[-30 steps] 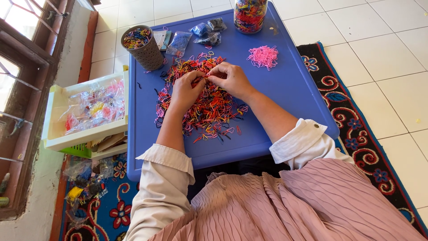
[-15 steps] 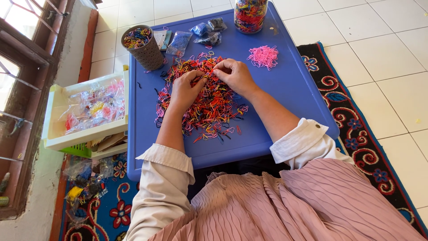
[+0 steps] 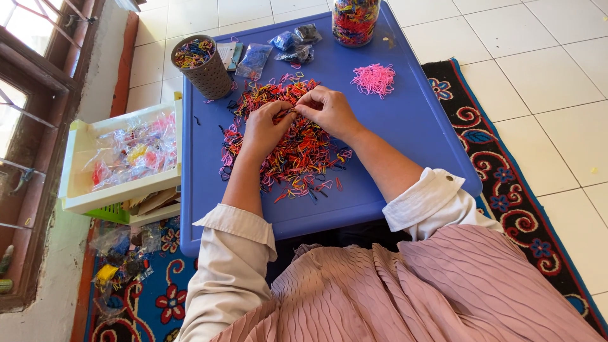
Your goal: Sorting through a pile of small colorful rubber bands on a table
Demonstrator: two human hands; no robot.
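Note:
A heap of small rubber bands in many colours [image 3: 296, 157] is spread over the middle of a blue plastic table [image 3: 411, 133]. My left hand [image 3: 265, 126] and my right hand [image 3: 329, 111] meet above the heap's far part. Their fingertips pinch a few thin bands between them. A separate small pile of pink bands [image 3: 374, 78] lies to the right of my hands.
A brown perforated cup of bands [image 3: 201, 66] stands at the table's far left, small plastic bags [image 3: 278, 49] beside it, a clear jar of bands [image 3: 354, 20] at the far edge. A cream tray with filled packets [image 3: 120, 155] sits on the floor, left.
Both hands stay over the heap; the fingers have shifted slightly as they work the bands between them.

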